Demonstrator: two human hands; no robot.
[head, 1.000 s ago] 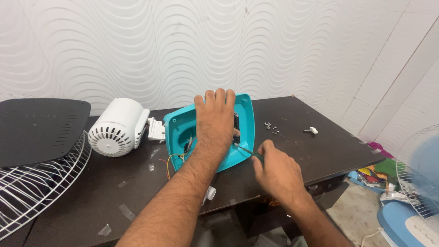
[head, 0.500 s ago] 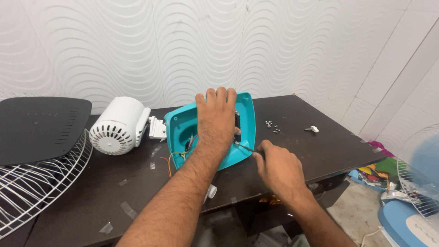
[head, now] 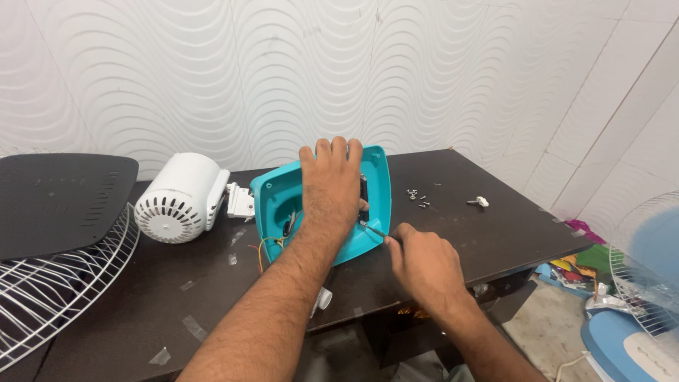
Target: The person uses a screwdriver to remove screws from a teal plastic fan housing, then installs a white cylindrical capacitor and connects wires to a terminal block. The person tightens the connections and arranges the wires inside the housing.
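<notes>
A teal plastic fan base housing [head: 375, 184] lies open side up on the dark table [head: 488, 240], with coloured wires [head: 263, 249] spilling from its near left edge. My left hand [head: 331, 185] lies flat across the housing and presses it down. My right hand [head: 422, 263], just right of the housing's near corner, grips a thin screwdriver [head: 373, 229] whose tip reaches into the housing beside my left hand. What lies under my left palm is hidden.
A white fan motor [head: 182, 198] lies left of the housing. A white wire fan guard [head: 49, 297] and a black panel [head: 56, 201] are at the far left. Several loose screws [head: 417, 197] and a small white part [head: 479, 202] lie at right. Another fan [head: 647, 283] stands on the floor at right.
Both hands hold nearly the same place; my right hand has shifted only slightly with the screwdriver at the housing.
</notes>
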